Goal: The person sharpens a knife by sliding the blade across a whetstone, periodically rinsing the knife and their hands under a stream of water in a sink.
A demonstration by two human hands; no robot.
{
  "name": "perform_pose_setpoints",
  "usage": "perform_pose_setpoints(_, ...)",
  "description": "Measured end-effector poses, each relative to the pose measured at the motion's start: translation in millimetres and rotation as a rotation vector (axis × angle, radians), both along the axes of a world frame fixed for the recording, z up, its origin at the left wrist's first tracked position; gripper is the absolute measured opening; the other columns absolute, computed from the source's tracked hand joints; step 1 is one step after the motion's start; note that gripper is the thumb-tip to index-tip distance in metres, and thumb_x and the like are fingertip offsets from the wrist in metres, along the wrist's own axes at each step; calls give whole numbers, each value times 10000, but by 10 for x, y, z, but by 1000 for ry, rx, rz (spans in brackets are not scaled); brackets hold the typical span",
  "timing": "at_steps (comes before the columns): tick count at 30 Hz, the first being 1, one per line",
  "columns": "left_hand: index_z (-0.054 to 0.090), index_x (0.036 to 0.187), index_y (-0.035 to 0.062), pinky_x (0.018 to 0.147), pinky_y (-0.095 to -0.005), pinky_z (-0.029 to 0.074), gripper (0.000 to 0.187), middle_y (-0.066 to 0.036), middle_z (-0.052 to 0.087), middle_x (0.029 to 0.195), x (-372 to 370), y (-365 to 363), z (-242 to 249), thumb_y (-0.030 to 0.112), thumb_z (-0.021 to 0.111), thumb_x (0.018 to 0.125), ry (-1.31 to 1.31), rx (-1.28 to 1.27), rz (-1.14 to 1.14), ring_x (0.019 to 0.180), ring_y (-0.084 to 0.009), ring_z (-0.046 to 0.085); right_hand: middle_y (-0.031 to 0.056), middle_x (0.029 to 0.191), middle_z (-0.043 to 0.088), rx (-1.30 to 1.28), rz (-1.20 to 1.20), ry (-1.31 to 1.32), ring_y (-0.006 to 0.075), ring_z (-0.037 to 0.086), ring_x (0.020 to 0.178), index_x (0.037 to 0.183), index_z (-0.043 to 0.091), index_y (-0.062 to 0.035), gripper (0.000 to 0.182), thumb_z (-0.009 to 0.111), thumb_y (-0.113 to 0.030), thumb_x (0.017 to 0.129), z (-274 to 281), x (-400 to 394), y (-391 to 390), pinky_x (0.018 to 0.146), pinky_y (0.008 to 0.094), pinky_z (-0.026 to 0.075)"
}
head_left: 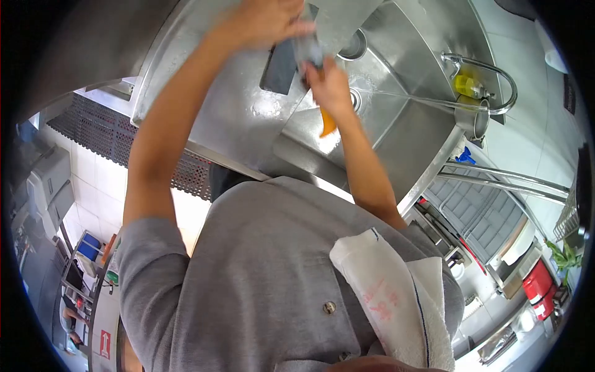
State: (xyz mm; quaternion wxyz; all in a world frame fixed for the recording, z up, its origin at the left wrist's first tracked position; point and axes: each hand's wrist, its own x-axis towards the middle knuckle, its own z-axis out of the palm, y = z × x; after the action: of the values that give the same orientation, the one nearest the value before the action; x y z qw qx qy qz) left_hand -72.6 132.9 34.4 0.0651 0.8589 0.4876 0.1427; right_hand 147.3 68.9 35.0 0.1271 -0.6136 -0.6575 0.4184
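Head view: both hands work over the sink, which serves as the reference point throughout. The left hand is curled partly closed over the top of a clear container held above the sink's near-left rim; how firm that hold is cannot be told, as the fingers blur. The right hand is closed around an orange handle that hangs down into the basin; what the handle belongs to is hidden by the hand. A dark flat pad lies on the wet counter just left of the sink. Risk, as judged: the container appears wet and is gripped from above only, so it could slip and drop onto the basin floor or strike the rim; water on the counter could also let the pad slide. The tap arches over the far-right side of the sink, with a yellow item beside it, well apart from the hands. Open room lies toward the middle of the basin; the sink's near rim and the person's own body close the near side. A white towel rests on the shoulder, near the right elbow.
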Motion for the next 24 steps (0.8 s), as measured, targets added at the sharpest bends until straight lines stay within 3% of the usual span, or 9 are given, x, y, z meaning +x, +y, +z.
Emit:
perform_pose_setpoints(1, 479, 1398, 53, 1132, -658, 156, 705, -74, 403, 1526, 71, -308, -51, 588, 458, 941, 133, 13, 26, 1389, -189, 409, 252, 740, 657, -96, 40, -61, 416, 673, 686, 1092, 537, 18, 416, 633, -346, 917, -7, 149, -264, 593, 484, 508)
perform_pose_setpoints(6, 464, 1414, 59, 1132, -660, 150, 712, -76, 404, 1525, 144, -1199, 203, 585, 475, 934, 19, -161, -24, 1406, -192, 383, 254, 753, 657, -119, 128, -58, 445, 663, 704, 1163, 497, 12, 461, 624, -360, 922, 130, 440, -982, 598, 522, 496)
perform_pose_setpoints(11, 501, 1382, 60, 1130, -661, 151, 667, -84, 405, 1524, -112, 207, -29, 565, 469, 948, 2, -82, 98, 1397, -200, 394, 248, 720, 656, 143, 14, -58, 448, 654, 685, 1056, 554, 35, 373, 616, -307, 921, -58, -163, 361, 613, 513, 509)
perform_pose_setpoints(13, 532, 1317, -20, 1023, -422, 431, 569, -191, 493, 1426, -126, 433, 53, 436, 436, 991, -61, 30, -2, 1297, -305, 498, 239, 703, 652, 158, 27, -33, 445, 650, 665, 1044, 554, 36, 372, 621, -309, 920, -67, -137, 314, 601, 506, 509)
perform_pose_setpoints(15, 494, 1389, 59, 1129, -661, 150, 682, -84, 411, 1520, 23, -57, -60, 574, 476, 942, 86, -52, 79, 1383, -203, 415, 213, 653, 633, -67, 32, -14, 435, 645, 626, 1022, 537, 33, 380, 640, -317, 917, 93, 7, 15, 576, 482, 509)
perform_pose_setpoints(18, 498, 1384, 57, 1129, -662, 151, 712, -79, 419, 1515, 154, -1155, 128, 595, 499, 918, 19, -70, 21, 1372, -201, 434, 209, 653, 618, -23, 186, -123, 425, 660, 658, 1030, 502, 8, 381, 632, -335, 924, 17, 490, -976, 575, 476, 498)
perform_pose_setpoints(19, 498, 1383, 56, 1129, -662, 152, 721, -76, 422, 1514, 182, -1324, 189, 600, 506, 910, -14, -111, 9, 1370, -201, 437, 213, 679, 631, -32, 133, 56, 435, 663, 692, 1047, 501, -3, 383, 626, -344, 926, 97, 539, -1147, 589, 485, 499)
perform_pose_setpoints(22, 483, 1393, 56, 1129, -664, 153, 717, -70, 416, 1519, 141, -931, 63, 595, 494, 920, 45, -39, 53, 1382, -197, 419, 221, 703, 648, -108, 137, -177, 432, 667, 703, 1058, 521, 16, 399, 627, -344, 925, 166, 330, -712, 603, 489, 508)
perform_pose_setpoints(24, 477, 1398, 51, 1129, -663, 153, 715, -72, 415, 1519, 51, -230, 65, 590, 481, 929, 63, -8, 101, 1390, -192, 407, 232, 727, 660, 56, 72, 26, 426, 668, 689, 1039, 543, 35, 404, 624, -344, 925, -22, 68, -42, 605, 493, 514)
